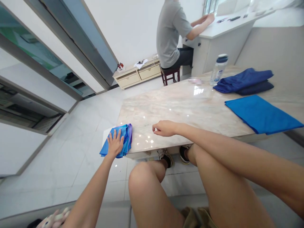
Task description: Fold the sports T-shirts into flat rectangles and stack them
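Observation:
My left hand (115, 144) lies flat with spread fingers on a small stack of folded cloths (123, 128) at the table's left end. The upper cloths are bright blue, and a purple edge shows on the stack's right side. My right hand (165, 128) is over the front middle of the marble-topped table (152, 107), fingers curled inward and pressed together, with nothing visible in them. Whether it touches the tabletop I cannot tell. To the right lies a flat, folded bright blue cloth (263, 114). Behind it is a bunched dark blue cloth (247, 81).
A clear water bottle (218, 71) with a blue cap stands near the dark cloth. Beyond the table, a person in a grey shirt (169, 34) sits on a stool at a white desk (218, 31). A low cream cabinet (137, 74) stands by the wall.

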{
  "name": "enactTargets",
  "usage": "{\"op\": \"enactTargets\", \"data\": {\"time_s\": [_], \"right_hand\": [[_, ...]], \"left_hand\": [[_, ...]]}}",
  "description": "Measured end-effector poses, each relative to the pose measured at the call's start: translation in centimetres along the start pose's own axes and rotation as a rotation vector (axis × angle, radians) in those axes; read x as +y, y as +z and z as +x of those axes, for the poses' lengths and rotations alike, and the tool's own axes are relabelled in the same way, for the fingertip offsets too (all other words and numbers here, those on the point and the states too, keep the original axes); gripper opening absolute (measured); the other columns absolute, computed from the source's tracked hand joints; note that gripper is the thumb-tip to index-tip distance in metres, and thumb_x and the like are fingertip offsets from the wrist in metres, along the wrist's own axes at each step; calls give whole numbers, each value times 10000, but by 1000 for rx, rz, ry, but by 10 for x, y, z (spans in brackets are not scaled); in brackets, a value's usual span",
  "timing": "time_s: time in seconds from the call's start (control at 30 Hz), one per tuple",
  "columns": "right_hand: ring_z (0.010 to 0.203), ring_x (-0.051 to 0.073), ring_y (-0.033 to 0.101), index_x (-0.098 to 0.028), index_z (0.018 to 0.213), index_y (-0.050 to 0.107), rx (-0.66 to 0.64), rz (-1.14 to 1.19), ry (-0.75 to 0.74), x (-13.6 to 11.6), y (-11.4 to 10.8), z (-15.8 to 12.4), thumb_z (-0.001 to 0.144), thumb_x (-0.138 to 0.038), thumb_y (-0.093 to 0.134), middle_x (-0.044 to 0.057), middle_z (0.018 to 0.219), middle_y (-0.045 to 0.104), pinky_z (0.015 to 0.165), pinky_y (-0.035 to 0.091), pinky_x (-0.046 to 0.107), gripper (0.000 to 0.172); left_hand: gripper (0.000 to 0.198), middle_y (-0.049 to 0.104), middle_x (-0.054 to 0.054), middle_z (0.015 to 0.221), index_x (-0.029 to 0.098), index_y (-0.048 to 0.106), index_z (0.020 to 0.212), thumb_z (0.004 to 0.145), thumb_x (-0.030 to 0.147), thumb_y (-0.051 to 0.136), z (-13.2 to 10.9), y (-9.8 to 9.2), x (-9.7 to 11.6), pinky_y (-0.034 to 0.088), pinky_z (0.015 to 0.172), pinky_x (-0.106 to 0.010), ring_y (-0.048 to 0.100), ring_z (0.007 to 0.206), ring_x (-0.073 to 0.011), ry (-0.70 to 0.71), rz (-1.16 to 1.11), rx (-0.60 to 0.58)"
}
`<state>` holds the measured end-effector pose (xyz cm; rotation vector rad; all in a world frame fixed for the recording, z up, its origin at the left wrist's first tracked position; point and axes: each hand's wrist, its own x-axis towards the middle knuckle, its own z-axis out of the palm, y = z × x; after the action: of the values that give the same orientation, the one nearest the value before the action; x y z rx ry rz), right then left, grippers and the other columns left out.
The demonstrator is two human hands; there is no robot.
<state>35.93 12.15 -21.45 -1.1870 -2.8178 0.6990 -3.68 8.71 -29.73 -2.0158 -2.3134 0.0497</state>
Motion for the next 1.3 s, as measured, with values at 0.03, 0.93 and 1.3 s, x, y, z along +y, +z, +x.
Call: {"op": "enactTargets", "data": {"time_s": [0.03, 0.93, 1.3], "right_hand": [[1113, 285, 763, -215, 1357, 749, -30, -16, -2, 8, 1, -4, 1103, -351, 556, 138, 1216, 812, 890, 524, 327, 346], [1439, 288, 637, -238, 1443, 700, 428, 1223, 387, 50, 70, -250, 1116, -618, 346, 95, 1514, 705, 1237, 493, 458, 614], [1502, 411, 560, -271, 1784, 171, 851, 408, 817, -64, 190, -327, 949, -536, 744, 190, 1716, 448, 1187, 542, 597, 1047]], "left_hand": [[692, 240, -158, 1845, 184, 359, 1758, 1123, 453, 292, -1, 10, 5, 139, 1344, -728, 137, 1711, -455, -17, 15, -3], [709, 394, -113, 1789, 233, 348, 1752, 1123, 559, 383, -353, -15, 237, 299, 1384, -488, 352, 1668, -278, -174, -956, -107], [652, 512, -125, 1699, 276, 440, 1691, 1076, 481, 508, -267, -83, 215, 371, 1347, -565, 500, 1570, -338, -26, -658, 250]]}}
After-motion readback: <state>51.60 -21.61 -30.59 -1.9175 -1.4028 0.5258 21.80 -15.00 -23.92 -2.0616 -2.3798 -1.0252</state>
